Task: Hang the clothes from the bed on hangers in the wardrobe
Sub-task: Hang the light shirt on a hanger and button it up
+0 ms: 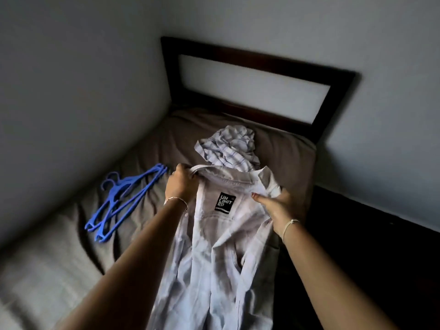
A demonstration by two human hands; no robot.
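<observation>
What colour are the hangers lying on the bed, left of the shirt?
Blue. The hangers beside the shirt show best in the head view.

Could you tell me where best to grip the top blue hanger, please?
Pinch the top blue hanger at its neck under the hook, from above: the stack lies flat on the bed, left of the left hand, hooks toward the wall.
</observation>
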